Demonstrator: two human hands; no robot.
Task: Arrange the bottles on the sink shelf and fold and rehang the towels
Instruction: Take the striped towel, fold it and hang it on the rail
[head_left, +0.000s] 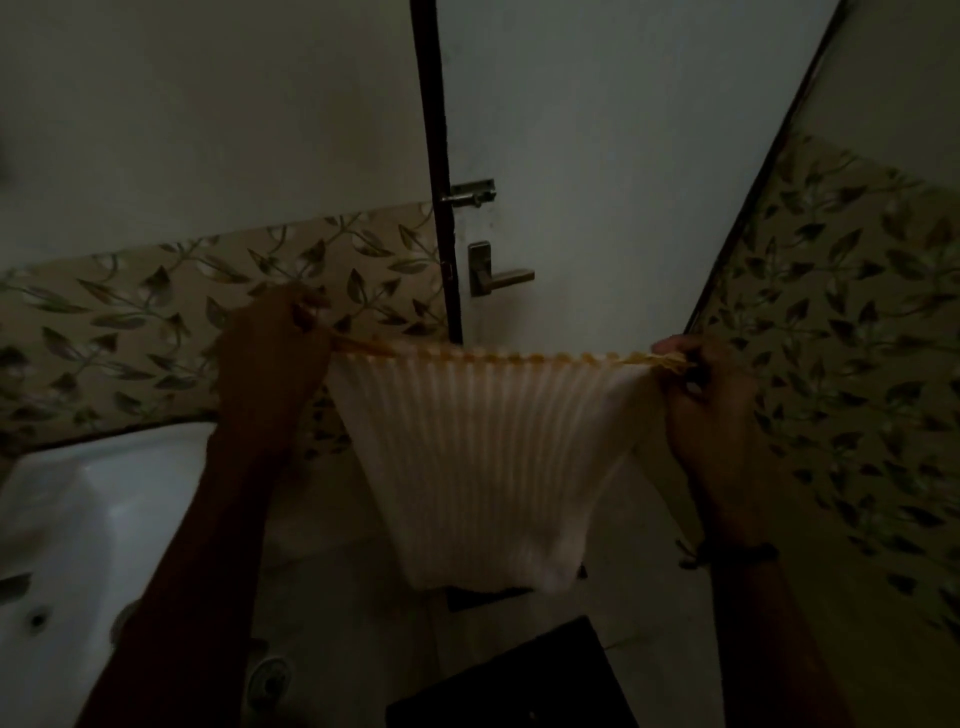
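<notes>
**Both hands pull a ribbed towel taut in front of the door**

Left hand (275, 353) up on one top corner, right hand (711, 410) on the other, and both are pinching: fingers curled tight on the towel (483, 467), which is stretched out level between them at chest height. It hangs in mid-air, clear of the sink and the wall, and narrows toward its loose bottom edge.

The cloth is pale, white to cream, with ridges running top to bottom like corduroy, and an orange trim (519, 358) scallops along the pulled edge. A dark wristband (748, 552) sits on the right wrist.

Behind the towel stands a plain pale door (571, 130) with a dark frame edge, a metal lever handle (498, 273) and a sliding bolt (470, 193) above it. The towel covers the lower part of that door.

To either side the wall carries glossy tiles (130, 332) printed with dark green leaves on beige, below plain painted wall.

Down at the left is the white ceramic sink (78, 519), smooth and rounded, with the left forearm crossing its edge. On the floor below the towel lies a flat dark shape (519, 680); in this dim light I cannot tell what it is.
</notes>
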